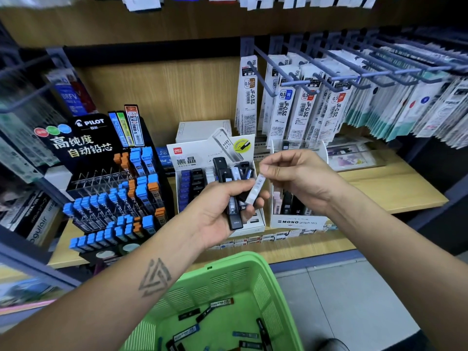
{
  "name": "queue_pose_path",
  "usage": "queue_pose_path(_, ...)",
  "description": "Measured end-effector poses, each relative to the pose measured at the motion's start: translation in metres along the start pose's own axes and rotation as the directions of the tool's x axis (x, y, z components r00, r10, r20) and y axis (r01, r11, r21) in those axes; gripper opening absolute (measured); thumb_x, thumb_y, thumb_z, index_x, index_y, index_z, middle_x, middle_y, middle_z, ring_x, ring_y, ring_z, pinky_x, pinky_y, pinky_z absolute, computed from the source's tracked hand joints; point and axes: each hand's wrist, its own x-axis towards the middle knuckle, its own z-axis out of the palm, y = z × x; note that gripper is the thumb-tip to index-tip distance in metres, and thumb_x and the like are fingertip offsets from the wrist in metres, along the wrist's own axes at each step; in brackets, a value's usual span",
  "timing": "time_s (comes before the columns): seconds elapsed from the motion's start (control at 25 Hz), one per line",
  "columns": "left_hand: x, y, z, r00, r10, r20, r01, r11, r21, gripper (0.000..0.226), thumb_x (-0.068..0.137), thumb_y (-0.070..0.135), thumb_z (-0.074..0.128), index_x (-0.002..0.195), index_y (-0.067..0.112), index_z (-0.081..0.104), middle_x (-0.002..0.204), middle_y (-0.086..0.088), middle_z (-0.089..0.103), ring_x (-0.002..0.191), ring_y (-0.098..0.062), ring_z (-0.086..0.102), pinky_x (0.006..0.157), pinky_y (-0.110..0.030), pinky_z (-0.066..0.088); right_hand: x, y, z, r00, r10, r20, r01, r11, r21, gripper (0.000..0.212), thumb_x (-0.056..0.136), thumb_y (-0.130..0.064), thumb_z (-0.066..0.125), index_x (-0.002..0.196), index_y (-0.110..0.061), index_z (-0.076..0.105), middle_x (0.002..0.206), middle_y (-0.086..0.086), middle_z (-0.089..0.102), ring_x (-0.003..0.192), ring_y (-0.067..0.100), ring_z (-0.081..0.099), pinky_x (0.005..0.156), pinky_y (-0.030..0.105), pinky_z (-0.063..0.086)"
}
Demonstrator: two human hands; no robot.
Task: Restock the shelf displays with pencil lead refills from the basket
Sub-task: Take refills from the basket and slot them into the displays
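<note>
— Well, where are the refills?
— Loose in the green basket (253,282) at six o'clock; a bunch of refill cases (231,201) is gripped by the left hand (217,211).
— And the white case (256,190)?
— Pinched by the right hand (296,173); it should be kept upright and slotted into the Mono display box (298,221) at one o'clock.

A green basket (243,282) of slotted, slightly glossy plastic sits below a pale wood-grain shelf (379,188) with a matt top. Glossy plastic lead cases (233,206) fill the left hand (222,211); at the shelf's back edge stand a printed cardboard display box (202,158) and metal pegs (291,74).
</note>
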Motion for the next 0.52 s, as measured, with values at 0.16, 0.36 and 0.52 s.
queue_pose_path(0.16, -0.001, 0.000, -0.002, 1.000, 0.006, -0.001, -0.006, 1.000, 0.014, 0.013, 0.090, 0.001, 0.061, 0.098, -0.005, 0.069, 0.083, -0.021, 0.068, 0.054, -0.014, 0.053, 0.037, -0.013, 0.036, -0.001, -0.001, -0.006, 1.000, 0.007, -0.007, -0.006, 0.999, 0.038, 0.019, 0.070, -0.008, 0.076, 0.088, -0.004, 0.074, 0.073, 0.007, 0.070, 0.064, 0.015, 0.061, 0.064, 0.025, 0.053)
queue_pose_path(0.36, -0.001, 0.000, 0.001, 1.000, 0.014, 0.007, -0.014, 1.000, -0.023, 0.021, 0.088, -0.002, 0.061, 0.108, -0.009, 0.063, 0.082, -0.021, 0.068, 0.055, -0.013, 0.047, 0.036, -0.013, 0.033, -0.008, -0.003, -0.011, 0.996, -0.012, 0.090, 0.007, 0.998, 0.057, 0.028, 0.079, 0.011, 0.066, 0.106, 0.002, 0.069, 0.081, 0.008, 0.072, 0.071, 0.016, 0.067, 0.070, 0.024, 0.058)
queue_pose_path(0.52, 0.000, -0.003, 0.004, 0.999, 0.037, 0.005, -0.037, 0.999, -0.012, 0.023, 0.088, -0.003, 0.061, 0.110, -0.012, 0.064, 0.085, -0.023, 0.068, 0.054, -0.014, 0.050, 0.039, -0.014, 0.034, -0.013, -0.006, -0.017, 0.994, -0.033, 0.104, 0.028, 0.998, 0.048, 0.034, 0.076, 0.014, 0.067, 0.105, -0.003, 0.072, 0.088, 0.013, 0.072, 0.077, 0.019, 0.069, 0.079, 0.031, 0.058)
